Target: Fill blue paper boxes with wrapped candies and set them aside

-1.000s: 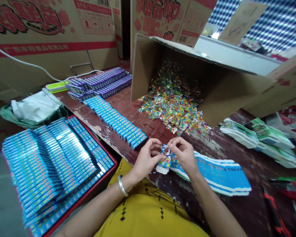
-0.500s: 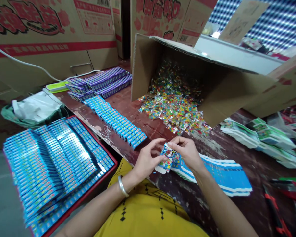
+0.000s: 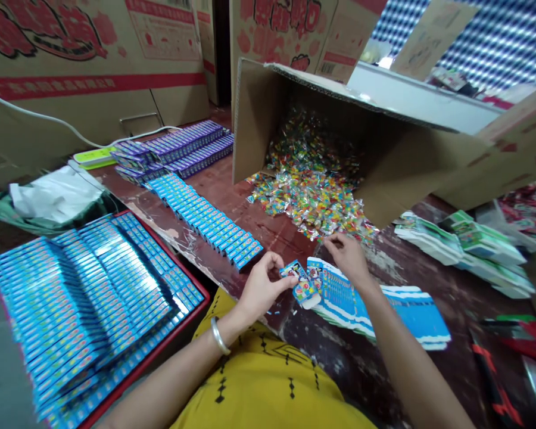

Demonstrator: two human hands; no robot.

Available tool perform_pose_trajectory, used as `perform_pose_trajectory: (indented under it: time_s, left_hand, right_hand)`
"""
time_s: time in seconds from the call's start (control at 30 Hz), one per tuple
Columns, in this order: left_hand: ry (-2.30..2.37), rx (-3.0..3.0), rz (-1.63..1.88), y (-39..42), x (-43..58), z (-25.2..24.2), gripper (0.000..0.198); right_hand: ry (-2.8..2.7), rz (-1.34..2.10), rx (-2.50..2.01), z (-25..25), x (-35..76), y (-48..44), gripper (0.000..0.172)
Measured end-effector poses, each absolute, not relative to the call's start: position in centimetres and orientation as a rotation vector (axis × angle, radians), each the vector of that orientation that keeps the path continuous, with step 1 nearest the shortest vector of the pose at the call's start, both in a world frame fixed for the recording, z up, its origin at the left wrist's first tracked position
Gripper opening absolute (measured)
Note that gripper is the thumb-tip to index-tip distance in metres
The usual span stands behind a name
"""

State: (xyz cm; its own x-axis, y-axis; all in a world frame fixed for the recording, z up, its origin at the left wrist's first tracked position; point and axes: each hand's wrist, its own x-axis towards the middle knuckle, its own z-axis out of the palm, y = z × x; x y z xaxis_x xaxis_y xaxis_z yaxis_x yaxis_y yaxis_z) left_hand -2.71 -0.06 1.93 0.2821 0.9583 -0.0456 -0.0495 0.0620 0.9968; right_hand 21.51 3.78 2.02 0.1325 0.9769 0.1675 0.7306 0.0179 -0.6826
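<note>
My left hand (image 3: 268, 286) is closed on a small blue printed carton (image 3: 301, 283), thumb on its front face. A white flap shows at the carton's lower end. Just right of it, a fanned stack of flat blue cartons (image 3: 352, 304) lies on the table. My right hand (image 3: 346, 256) hovers above that stack, near the front edge of a heap of small clear-wrapped, multicoloured sweets (image 3: 312, 196). Its fingers are curled together, and whatever may be between them is hidden. The sweets spill from a cardboard box (image 3: 397, 161) lying on its side.
A row of filled-out blue cartons (image 3: 205, 217) stands left of centre, with purple cartons (image 3: 178, 146) behind. A red crate (image 3: 201, 304) packed with blue cartons is at left. Green flat cartons (image 3: 469, 244) and a red-and-black tool (image 3: 495, 381) lie at right.
My right hand has let go of the small carton and moved up and right toward the sweets. My left hand still holds the carton, now tilted differently.
</note>
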Motion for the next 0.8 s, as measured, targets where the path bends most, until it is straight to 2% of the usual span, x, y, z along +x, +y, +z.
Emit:
perform_pose_trajectory:
  time_s: [0.1,0.23,0.33,0.5,0.7,0.8]
  left_hand:
    - [0.987,1.195,0.901,-0.1,-2.7,1.7,0.032]
    - [0.921,1.101,0.839,-0.2,-2.7,1.7,0.043]
    - [0.875,1.131,0.788,0.0,-2.8,1.8,0.038]
    - [0.963,1.216,0.711,0.3,-3.1,1.7,0.033]
    - [1.07,1.36,0.792,0.3,-3.1,1.4,0.028]
    - [1.123,1.476,0.839,0.4,-3.3,1.4,0.025]
  right_hand:
    - [-1.764,0.311,-1.935,-0.1,23.0,6.8,0.014]
    - [-1.757,0.261,-2.02,-1.5,22.3,9.4,0.018]
    - [-1.771,0.26,-2.057,-1.9,21.8,10.5,0.018]
    - [-1.868,0.327,-1.968,-1.5,22.1,10.7,0.005]
    - [-1.878,0.319,-1.812,0.3,22.4,9.8,0.016]
    - [-1.812,0.428,-1.721,1.8,22.7,9.1,0.02]
